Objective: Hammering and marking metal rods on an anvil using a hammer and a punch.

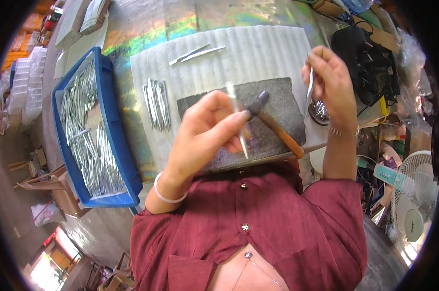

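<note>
My left hand [207, 131] pinches slim silver tweezers [244, 145] between thumb and fingers, above a dark grey slab [282, 97]. Off to the right, my raised right hand [328, 75] is closed on another slender silver piece [309, 92], probably tweezers too, pointing downward. A hammer [281, 135] with a dark head and wooden handle lies on the slab, its head just beside my left thumb. Left of the slab is a row of tweezers [156, 104]. Two more pieces [202, 53] rest farther back.
White foam sheeting [263, 48] covers the table under the slab. A blue tray [108, 102] full of slender silver pieces stands at left. By my right wrist sits a round dish [319, 112] of small metal parts. A black bag [357, 63] and a fan [413, 194] are at right.
</note>
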